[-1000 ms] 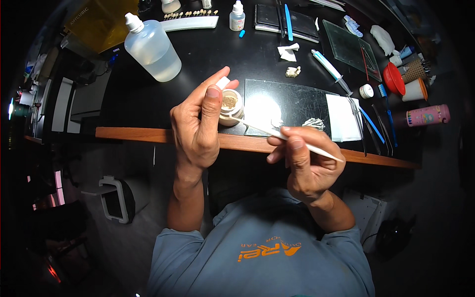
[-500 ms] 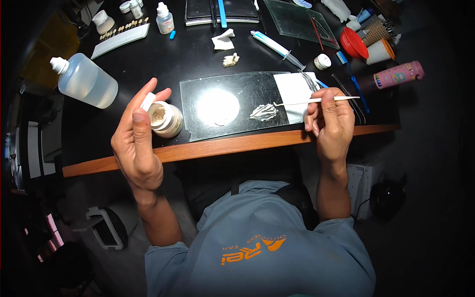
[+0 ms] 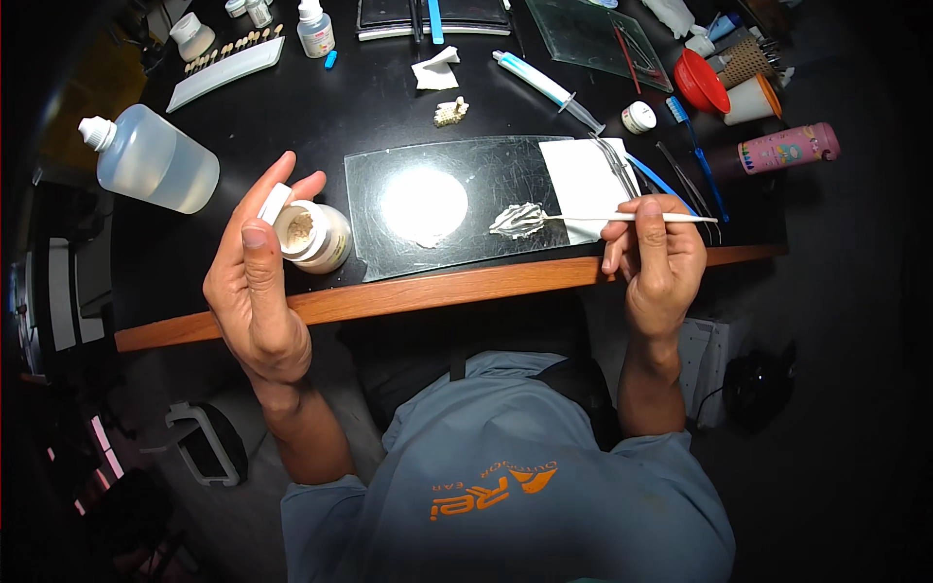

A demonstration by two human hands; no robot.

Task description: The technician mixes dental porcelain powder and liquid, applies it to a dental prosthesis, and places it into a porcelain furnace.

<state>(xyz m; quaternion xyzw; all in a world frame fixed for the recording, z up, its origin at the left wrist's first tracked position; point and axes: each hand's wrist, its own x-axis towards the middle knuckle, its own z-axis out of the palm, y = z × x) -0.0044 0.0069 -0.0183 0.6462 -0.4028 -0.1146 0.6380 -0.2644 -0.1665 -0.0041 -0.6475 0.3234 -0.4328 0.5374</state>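
My left hand (image 3: 255, 282) grips a white lid (image 3: 274, 202) between thumb and fingers, against the mouth of an open jar (image 3: 321, 238) with pale powder inside, near the desk edge. My right hand (image 3: 656, 272) holds a thin white plastic spatula (image 3: 607, 218) horizontally, its tip at a smeared mound of off-white paste (image 3: 517, 222) on a scratched glass slab (image 3: 374, 260). A bright glare covers part of the slab. A white paper pad (image 3: 573, 170) lies at the slab's right end, with metal tweezers (image 3: 612, 160) on it beside my right hand.
A large squeeze bottle (image 3: 155, 160) stands left. Along the back are a shade guide (image 3: 224, 73), a dropper bottle (image 3: 315, 34) and a syringe (image 3: 544, 87). To the right are a red bowl (image 3: 705, 87), a blue brush (image 3: 695, 155) and a pink container (image 3: 787, 146). The desk's wooden edge (image 3: 437, 283) runs in front.
My right hand with the spatula has moved right, from the powder jar to the paste on the slab. The view has shifted, and my left hand stays at the jar, now lower left in view.
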